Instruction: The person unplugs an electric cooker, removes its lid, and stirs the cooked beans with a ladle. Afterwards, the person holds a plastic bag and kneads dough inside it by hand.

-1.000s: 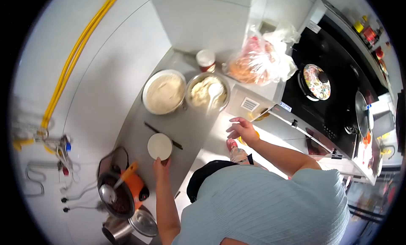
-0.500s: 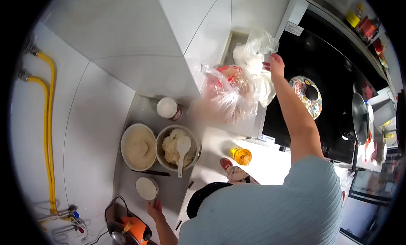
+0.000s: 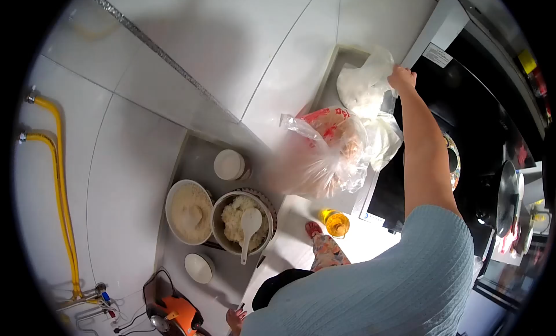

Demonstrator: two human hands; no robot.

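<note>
Two bowls: large white bowl (image 3: 168, 211) holds pale powder (image 3: 192, 201); small bowl (image 3: 200, 268) near pot. One metal pot (image 3: 216, 221): rice (image 3: 236, 212), one white paddle (image 3: 251, 221). One white-capped jar (image 3: 229, 164). Beside stove (image 3: 392, 188), right hand (image 3: 403, 79), fingers curled tight, grips white bag (image 3: 360, 94); red-printed bag (image 3: 343, 145) adjoining. Left hand (image 3: 235, 320), fingers loosely parted, nothing visibly held, by front edge; counter (image 3: 231, 282) between it and small bowl.

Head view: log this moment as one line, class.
right hand: closed on white bag | left hand: open, near counter | small bowl: on counter | white paddle: on rice
</note>
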